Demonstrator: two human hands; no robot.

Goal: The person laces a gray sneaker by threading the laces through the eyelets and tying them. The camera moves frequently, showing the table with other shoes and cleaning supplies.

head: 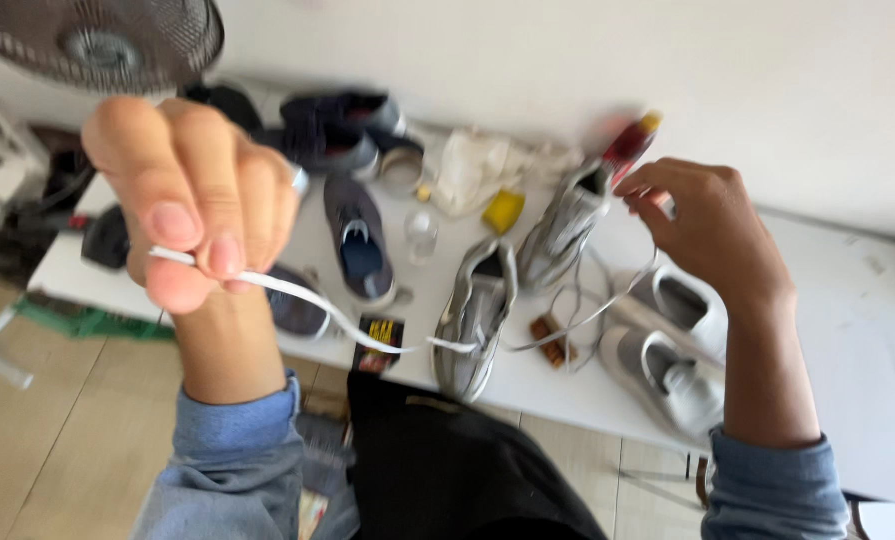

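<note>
Stretching beneath both hands, the white tabletop [847, 330] carries everything else. A round dark fan [97, 40] hangs above and behind the left hand [192, 205], at the top edge of the view. Between the hands and below them lie two grey sneakers [477, 315], one leaning up toward the right hand [707, 225]. Just below the right hand rest two white sneakers [667, 350], side by side. Two dark blue shoes [359, 240] sit just right of the left hand, with more dark shoes [332, 130] beyond them at the far edge. A crumpled pale cloth [477, 165] and a small yellow object [503, 211] lie between the hands, farther off.

The left hand is raised close to the camera, fingers curled shut, pinching one end of a white shoelace [307, 297] between thumb and fingertips. The lace sags from there across to the nearer grey sneaker and then rises toward the right hand. The right hand is closed around the upper part of the lace near the leaning sneaker, though blur hides the exact grip.
</note>
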